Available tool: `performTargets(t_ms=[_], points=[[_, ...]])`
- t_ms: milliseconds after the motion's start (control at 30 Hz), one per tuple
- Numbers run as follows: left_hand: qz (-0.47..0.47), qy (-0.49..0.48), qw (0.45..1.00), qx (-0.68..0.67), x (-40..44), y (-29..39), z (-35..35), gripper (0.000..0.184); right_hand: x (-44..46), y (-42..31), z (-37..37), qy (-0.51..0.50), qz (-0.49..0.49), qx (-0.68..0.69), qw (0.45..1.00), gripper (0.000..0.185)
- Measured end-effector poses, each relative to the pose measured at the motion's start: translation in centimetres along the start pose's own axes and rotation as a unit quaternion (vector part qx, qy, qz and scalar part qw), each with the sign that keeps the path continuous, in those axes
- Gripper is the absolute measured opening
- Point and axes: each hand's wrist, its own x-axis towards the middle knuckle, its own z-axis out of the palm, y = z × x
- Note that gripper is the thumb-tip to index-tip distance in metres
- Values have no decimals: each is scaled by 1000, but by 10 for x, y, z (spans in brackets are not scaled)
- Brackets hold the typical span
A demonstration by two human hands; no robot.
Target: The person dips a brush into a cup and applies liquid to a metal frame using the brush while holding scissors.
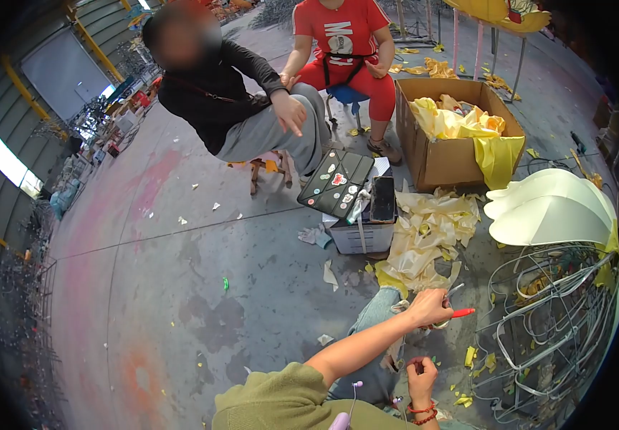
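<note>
My left hand [431, 308] reaches over my knee, its fingers closed on a small tool with a slim red part [462, 313] and a grey part [456, 289] sticking out; its exact kind is unclear. Below it, near my lap, is my right hand [422, 378], wearing red beaded bracelets [422, 412]. Its fingers are curled together, and anything inside them is hidden. Just beyond the left hand, crumpled pale yellow fabric [435, 229] lies on the floor. To the right of both hands stands a wire frame [539, 322] partly covered by a cream scalloped panel [553, 208].
Two people sit opposite, one in black [205, 97], one in red [341, 43]. A white box [363, 239] bears a stickered black case [338, 183] and a dark phone-like slab [382, 199]. A cardboard box [445, 161] holds yellow fabric. Gloves [315, 236] and scraps litter the floor.
</note>
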Motion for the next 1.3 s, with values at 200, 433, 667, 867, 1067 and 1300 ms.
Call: performTargets(t_ms=[200,433,667,867,1067,1300], points=[[-4,-10,1000,4,-2,2,-1,26,1,-1,-1,-4,-2,-12,1000,4],[1,-7,1000,12,-3,1,-1,27,1,0,0,-3,-12,-16,1000,3],[17,7,1000,14,1,-7,5,27,2,-5,0,-4,-15,-19,1000,3],[11,24,999,28,1,-5,3,26,2,-10,0,-7,-12,-17,1000,2],[8,21,999,25,0,-3,2,26,3,-9,0,-6,-14,-20,1000,2],[16,18,999,39,-1,-4,3,26,3,-8,-2,-8,-27,-25,999,2]])
